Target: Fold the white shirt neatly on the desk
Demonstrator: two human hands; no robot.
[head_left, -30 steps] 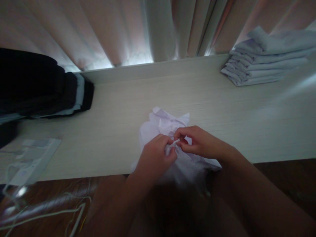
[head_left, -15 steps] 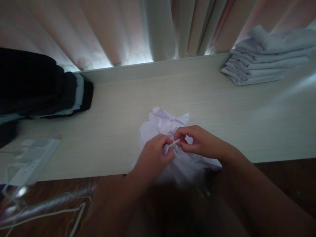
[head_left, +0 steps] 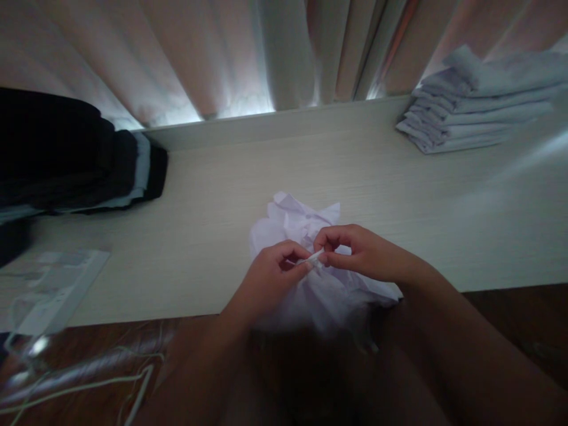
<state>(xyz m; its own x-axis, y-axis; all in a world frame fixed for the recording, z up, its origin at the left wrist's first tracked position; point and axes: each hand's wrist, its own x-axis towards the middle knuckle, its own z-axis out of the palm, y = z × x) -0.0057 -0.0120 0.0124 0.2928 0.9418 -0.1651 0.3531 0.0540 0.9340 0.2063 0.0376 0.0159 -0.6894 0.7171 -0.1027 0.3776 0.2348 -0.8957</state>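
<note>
A crumpled white garment (head_left: pixel 326 302) lies at the front edge of the pale surface, part of it hanging over toward my lap. It looks like thin cloth, perhaps a shirt. My left hand (head_left: pixel 268 275) pinches a narrow fold of it between thumb and fingers. Just to the right, my right hand (head_left: pixel 361 251) pinches the same fold, its thumb and fingertips close to those of my left. The fold is stretched between the two pinches. The lower part of the garment is dark and blurred.
Folded white cloth items (head_left: pixel 479 109) are stacked at the back right. A pile of dark folded clothes (head_left: pixel 89 160) stands at the left. A white power strip (head_left: pixel 62 296) with plugs and cables is at the front left. Curtains (head_left: pixel 231 53) hang behind the pale surface (head_left: pixel 199 195).
My left hand has shifted slightly, its thumb now straighter along the fold. A little more of the fold shows between my hands. The right hand has barely moved.
</note>
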